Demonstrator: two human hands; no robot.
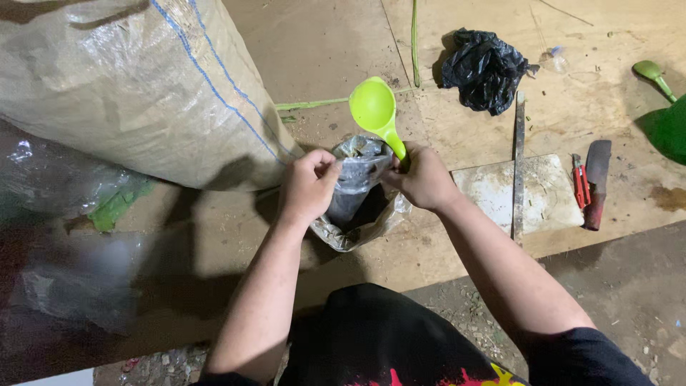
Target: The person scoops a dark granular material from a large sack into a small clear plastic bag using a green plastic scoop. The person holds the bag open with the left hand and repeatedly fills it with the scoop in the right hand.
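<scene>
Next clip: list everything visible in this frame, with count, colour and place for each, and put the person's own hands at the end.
woven sack: one, tan with a blue stripe, upper left, lying on the floor
clear plastic bag: one, transparent with dark contents, centre, between both hands
scoop: one, lime green, above the bag, handle at the right hand
black plastic bag: one, black, crumpled, upper right
white board: one, whitish, right of the hands
metal bar: one, dark, lying across the board
cleaver: one, dark blade, right
red-handled tool: one, beside the cleaver
second green scoop: one, far right
left hand: gripping the bag's rim
right hand: gripping the rim and scoop handle
</scene>
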